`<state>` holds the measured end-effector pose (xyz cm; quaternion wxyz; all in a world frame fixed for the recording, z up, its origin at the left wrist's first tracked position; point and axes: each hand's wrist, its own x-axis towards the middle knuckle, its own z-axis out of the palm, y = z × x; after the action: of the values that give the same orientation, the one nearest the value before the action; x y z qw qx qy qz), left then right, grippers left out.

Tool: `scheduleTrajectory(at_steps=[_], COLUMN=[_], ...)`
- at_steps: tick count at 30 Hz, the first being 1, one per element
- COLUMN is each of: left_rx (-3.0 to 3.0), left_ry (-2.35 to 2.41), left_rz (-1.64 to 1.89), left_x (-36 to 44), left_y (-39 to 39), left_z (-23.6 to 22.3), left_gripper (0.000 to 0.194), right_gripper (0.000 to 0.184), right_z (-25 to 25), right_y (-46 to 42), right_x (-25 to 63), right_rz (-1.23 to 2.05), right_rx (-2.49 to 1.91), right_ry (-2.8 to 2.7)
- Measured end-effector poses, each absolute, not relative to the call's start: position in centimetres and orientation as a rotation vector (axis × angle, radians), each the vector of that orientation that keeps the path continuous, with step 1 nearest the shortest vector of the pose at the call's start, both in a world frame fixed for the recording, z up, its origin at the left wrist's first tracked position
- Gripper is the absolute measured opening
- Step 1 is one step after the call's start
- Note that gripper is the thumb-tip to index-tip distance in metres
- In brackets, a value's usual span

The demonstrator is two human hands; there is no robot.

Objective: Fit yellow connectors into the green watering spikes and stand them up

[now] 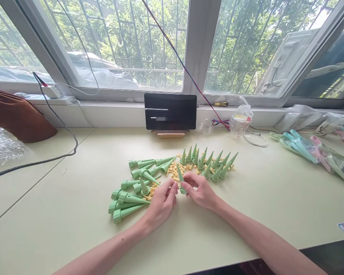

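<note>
My right hand [201,190] pinches a green plastic watering spike [180,176], held with its tip up. Beside it, my left hand [163,200] has its fingers closed near the spike's base; whatever is in them is too small or hidden to make out. Small yellow plastic pieces [174,170] lie scattered beyond both hands. On the left, several green spikes [129,198] lie on their sides, caps toward the left, with one standing upright among them. At the right, several more spikes [217,175] stand upright in a cluster.
A dark-screened tablet [171,111] leans on a wooden stand by the window. Behind on the right are a bagged cup [240,121] and a coiled white cable [255,139]. Pastel plastic items [302,145] lie far right. A black cable [70,152] crosses the left side near a brown bag [20,116].
</note>
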<state>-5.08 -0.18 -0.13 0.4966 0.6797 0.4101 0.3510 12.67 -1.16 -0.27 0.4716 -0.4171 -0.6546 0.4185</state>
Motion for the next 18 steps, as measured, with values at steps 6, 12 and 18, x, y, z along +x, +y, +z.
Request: scheduleTrajectory(at_steps=[6,12,18], left_rx=[1.598,1.535,1.521], left_ry=[1.003,1.027,1.017], left_rz=[0.893,0.933,0.927], left_x=[-5.18,-5.13,-5.07], left_y=[-0.14,-0.17,-0.1], left_z=[-0.03,0.17,0.42], left_gripper=[0.038,0.038,0.039], right_gripper=[0.022,0.023,0.021], right_z=[0.15,0.22,-0.08], right_y=[-1.17,-1.19,-1.1], right_x=[12.81,12.87,12.82], right_rz=[0.993,1.017,0.976], right_rx=[-0.967,-0.94,-0.944], right_ry=[-1.696,-1.751,-1.776])
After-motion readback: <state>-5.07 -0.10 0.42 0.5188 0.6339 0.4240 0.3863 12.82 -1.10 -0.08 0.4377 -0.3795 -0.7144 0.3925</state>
